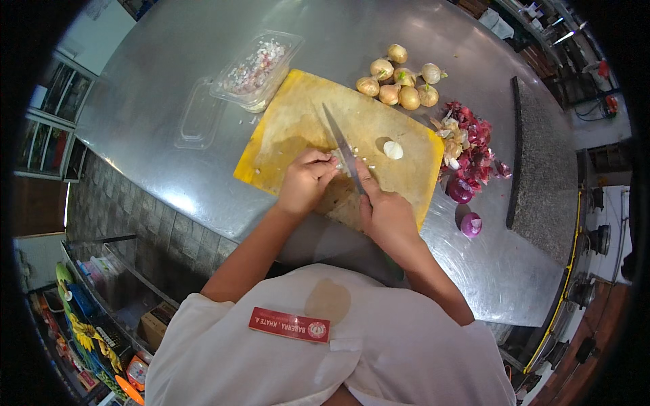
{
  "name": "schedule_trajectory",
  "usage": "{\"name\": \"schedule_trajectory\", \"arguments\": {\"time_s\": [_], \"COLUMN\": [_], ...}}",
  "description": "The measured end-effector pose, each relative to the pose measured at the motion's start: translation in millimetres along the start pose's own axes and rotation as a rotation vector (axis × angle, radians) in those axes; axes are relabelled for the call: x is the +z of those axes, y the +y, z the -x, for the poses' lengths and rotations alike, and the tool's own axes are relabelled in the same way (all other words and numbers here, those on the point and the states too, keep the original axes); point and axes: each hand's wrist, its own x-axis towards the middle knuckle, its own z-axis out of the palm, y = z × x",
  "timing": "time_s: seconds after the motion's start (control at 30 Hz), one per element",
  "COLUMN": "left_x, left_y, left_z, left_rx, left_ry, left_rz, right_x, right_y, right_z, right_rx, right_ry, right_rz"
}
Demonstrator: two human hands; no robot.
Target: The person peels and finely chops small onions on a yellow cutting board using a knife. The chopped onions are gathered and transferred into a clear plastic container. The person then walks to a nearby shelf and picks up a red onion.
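Observation:
A yellow-edged cutting board (284,111) lies at an angle on the steel table. My right hand (383,205) grips a kitchen knife (339,133), its index finger along the spine and its tip pointing away from me. My left hand (307,177) pinches a small piece of pale onion (339,158) against the board, its fingertips close to the left of the blade. Small chopped bits lie around the blade. Right of the knife sits a peeled white onion half (393,149). Beyond the board's left corner stands a clear plastic container (256,68) of chopped onion.
A clear lid (198,114) lies left of the board on the steel table (167,76). Several unpeeled yellow onions (398,83) sit beyond the board. Red onion skins (475,137), a red onion (460,190) and a peeled one (471,225) lie right, near a dark stone slab (541,177).

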Motion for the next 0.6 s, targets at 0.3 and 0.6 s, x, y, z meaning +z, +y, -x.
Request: {"name": "schedule_trajectory", "arguments": {"time_s": [0.3, 0.6], "left_x": [-1, -2], "left_y": [5, 2], "left_z": [-2, -4], "left_rx": [-0.023, -0.01], "left_ry": [0.023, 0.0], "left_rz": [0.011, 0.029], "right_x": [-10, -7], "right_y": [-9, -9], "right_z": [6, 2], "right_rx": [0.048, 0.023], "right_ry": [-0.04, -0.044], "right_rz": [-0.034, -0.063]}}
